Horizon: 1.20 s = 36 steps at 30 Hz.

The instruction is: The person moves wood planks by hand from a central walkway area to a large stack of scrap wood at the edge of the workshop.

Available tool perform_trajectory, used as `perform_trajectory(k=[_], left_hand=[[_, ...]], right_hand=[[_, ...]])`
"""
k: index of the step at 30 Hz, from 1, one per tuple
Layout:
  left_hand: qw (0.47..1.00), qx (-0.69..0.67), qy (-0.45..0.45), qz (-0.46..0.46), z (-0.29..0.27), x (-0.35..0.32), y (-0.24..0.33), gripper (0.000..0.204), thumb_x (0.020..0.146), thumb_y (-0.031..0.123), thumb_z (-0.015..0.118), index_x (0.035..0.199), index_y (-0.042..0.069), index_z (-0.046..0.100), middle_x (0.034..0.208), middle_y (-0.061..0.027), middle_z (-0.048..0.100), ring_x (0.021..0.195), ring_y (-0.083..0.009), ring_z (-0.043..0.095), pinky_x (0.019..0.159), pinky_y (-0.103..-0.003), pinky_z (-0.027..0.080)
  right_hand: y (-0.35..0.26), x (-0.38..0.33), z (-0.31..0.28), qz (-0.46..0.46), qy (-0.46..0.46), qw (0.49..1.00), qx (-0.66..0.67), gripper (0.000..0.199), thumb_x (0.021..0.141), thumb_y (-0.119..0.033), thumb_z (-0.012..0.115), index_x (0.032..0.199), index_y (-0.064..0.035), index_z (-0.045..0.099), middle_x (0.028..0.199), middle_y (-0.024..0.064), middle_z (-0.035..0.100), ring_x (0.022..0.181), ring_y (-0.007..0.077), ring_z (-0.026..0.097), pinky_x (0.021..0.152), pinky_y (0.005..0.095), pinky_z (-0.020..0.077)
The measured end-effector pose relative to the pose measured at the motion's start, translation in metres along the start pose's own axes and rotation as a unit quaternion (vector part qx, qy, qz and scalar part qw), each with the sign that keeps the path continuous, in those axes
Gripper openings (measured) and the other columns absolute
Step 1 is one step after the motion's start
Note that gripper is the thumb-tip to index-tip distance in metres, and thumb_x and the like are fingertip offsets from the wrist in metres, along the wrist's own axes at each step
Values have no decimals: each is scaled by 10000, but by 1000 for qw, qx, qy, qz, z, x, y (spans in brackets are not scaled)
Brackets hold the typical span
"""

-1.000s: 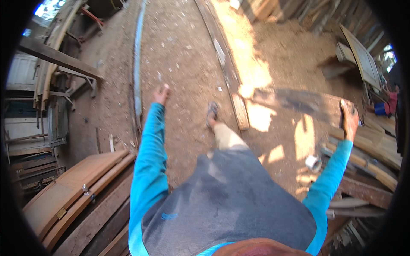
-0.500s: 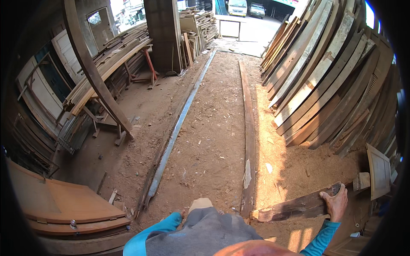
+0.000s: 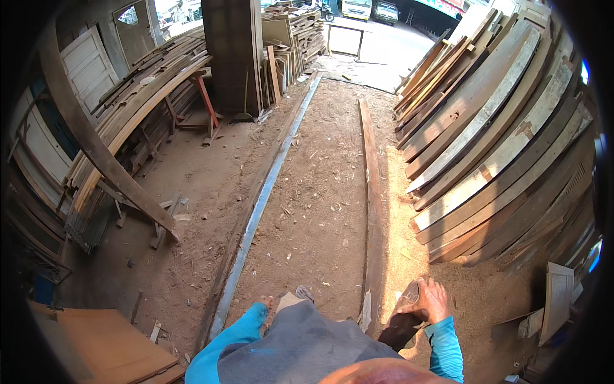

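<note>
My right hand (image 3: 433,302) is closed around the end of a dark, rough wooden beam (image 3: 398,329). The thumb is on one side, the fingers over the top. The beam's near part disappears behind my body and right sleeve. My left hand (image 3: 265,303) hangs beside my body, at the end of a blue sleeve. Only part of that hand shows; its fingers look loosely stretched, with nothing visible in them. Just beyond my right hand lies a long brown timber (image 3: 372,211) on the sawdust-covered ground.
A long rail with a pale blue-grey top (image 3: 268,192) runs along the ground on the left. Many planks (image 3: 486,134) lean in a row on the right. Boards (image 3: 144,96) rest on trestles at the left, near a dark pillar (image 3: 231,64). An orange-brown panel (image 3: 105,339) lies lower left.
My right hand has swung the gripped end of the beam inward from the far right, closer to my body. My left hand has come further into view. My view has shifted slightly right.
</note>
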<state>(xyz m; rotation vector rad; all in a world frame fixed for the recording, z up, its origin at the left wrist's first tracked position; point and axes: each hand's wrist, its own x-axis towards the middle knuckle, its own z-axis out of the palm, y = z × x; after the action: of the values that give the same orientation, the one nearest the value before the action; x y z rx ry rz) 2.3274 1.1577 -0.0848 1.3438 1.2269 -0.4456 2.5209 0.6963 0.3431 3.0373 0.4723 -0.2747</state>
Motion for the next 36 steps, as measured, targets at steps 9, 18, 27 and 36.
perform_trajectory(k=[9, 18, 27, 36], left_hand=[[990, 47, -16, 135, -36, 93, 322, 416, 935, 354, 607, 1173, 13, 600, 1005, -134, 688, 885, -221, 677, 732, -350, 553], [989, 94, 80, 83, -40, 328, 499, 475, 887, 352, 667, 1194, -9, 633, 1116, -192, 684, 1030, -342, 659, 909, -412, 508], [977, -200, -6, 71, 69, 388, 767, 315, 936, 265, 624, 1139, 25, 606, 914, -137, 698, 739, -221, 690, 624, -366, 574], [859, -407, -310, 32, 229, 482, 1206, 922, 880, 712, 451, 1459, 9, 307, 1359, -231, 499, 1157, -358, 560, 948, -474, 489]], right_hand=[[13, 192, 23, 109, -118, 987, 27, 970, 541, -508, 881, 1279, 16, 532, 1223, 267, 566, 1171, 411, 528, 981, 491, 425], [5, 479, -183, 147, 31, 983, 103, 1049, 445, -465, 931, 1255, 74, 539, 1193, 276, 593, 1133, 400, 554, 973, 463, 439], [-68, 761, -350, -104, 326, 936, 85, 1010, 482, -368, 911, 1316, 33, 508, 1179, 209, 594, 1073, 397, 577, 939, 461, 466], [-90, 1043, -435, -132, 479, 832, 248, 1073, 553, -438, 915, 1388, 43, 442, 1306, 195, 548, 1175, 312, 577, 985, 424, 502]])
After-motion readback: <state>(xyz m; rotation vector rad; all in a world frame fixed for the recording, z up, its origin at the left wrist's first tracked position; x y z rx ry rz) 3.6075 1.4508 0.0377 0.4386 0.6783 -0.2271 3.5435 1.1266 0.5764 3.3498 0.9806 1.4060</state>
